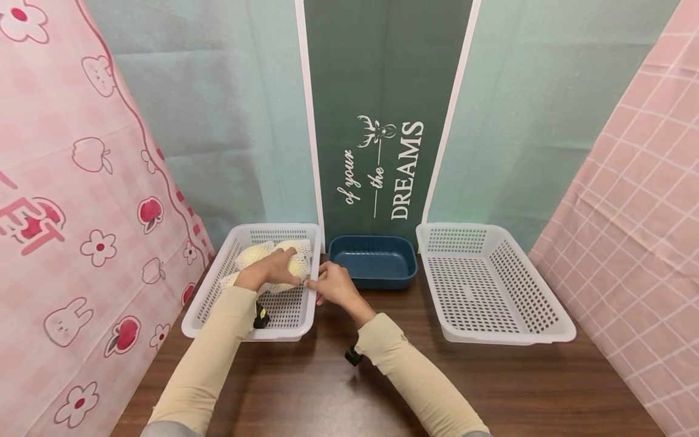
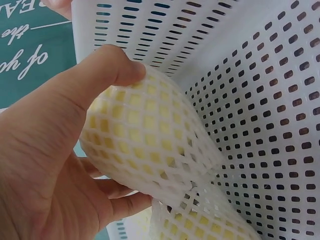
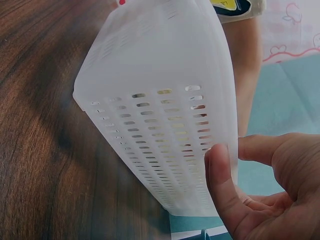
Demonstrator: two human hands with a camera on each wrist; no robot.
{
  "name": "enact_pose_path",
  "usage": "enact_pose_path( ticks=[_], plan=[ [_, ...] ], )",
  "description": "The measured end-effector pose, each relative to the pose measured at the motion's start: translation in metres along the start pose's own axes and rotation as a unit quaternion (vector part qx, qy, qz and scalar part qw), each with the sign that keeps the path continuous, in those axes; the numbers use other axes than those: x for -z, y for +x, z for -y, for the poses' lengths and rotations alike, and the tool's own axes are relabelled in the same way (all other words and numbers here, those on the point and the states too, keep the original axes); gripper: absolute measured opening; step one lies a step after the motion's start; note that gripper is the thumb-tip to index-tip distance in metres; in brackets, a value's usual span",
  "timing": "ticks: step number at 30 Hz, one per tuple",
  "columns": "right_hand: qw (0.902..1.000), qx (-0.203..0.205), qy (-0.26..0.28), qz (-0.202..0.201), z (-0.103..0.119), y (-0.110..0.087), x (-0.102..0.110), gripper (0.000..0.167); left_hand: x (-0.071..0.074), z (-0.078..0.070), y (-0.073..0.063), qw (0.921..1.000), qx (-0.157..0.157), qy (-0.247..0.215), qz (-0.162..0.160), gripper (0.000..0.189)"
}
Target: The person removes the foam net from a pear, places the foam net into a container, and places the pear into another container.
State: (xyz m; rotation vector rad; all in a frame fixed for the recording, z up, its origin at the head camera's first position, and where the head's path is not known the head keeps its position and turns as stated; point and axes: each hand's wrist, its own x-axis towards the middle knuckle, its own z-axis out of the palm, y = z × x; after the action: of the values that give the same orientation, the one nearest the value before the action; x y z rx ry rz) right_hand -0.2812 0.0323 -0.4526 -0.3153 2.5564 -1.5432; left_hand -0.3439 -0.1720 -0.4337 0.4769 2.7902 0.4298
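My left hand [image 1: 273, 267] is inside the left white plastic basket [image 1: 192, 328], its thumb and fingers curled around a rounded yellow fruit in a white foam net [image 2: 145, 125]. Another netted yellow fruit [image 2: 205, 227] lies against it in the left wrist view. More netted fruit [image 1: 253, 254] sits in the basket beside and partly under that hand. With thumb and fingers, my right hand [image 1: 335, 284] pinches the rim of the same basket on its right side. The right wrist view shows its thumb [image 3: 220, 167] on the outer face of the slotted wall [image 3: 155, 60].
A dark blue tub [image 1: 374, 282] stands at the back centre, just beyond my right hand. To its right is a second white basket [image 1: 510, 338] with nothing in it. All three stand on a brown wooden table [image 1: 306, 388], with cloth hangings behind and at both sides.
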Motion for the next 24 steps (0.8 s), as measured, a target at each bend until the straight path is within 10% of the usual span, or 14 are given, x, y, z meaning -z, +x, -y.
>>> enact_pose_path(
  ticks=[24],
  plan=[
    [0.9998, -0.002, -0.017, 0.001, 0.0013, -0.0007, 0.0018, 0.033, 0.0045, -0.0028, -0.0016, 0.9981, -0.012, -0.02, -0.058, 0.094]
  ],
)
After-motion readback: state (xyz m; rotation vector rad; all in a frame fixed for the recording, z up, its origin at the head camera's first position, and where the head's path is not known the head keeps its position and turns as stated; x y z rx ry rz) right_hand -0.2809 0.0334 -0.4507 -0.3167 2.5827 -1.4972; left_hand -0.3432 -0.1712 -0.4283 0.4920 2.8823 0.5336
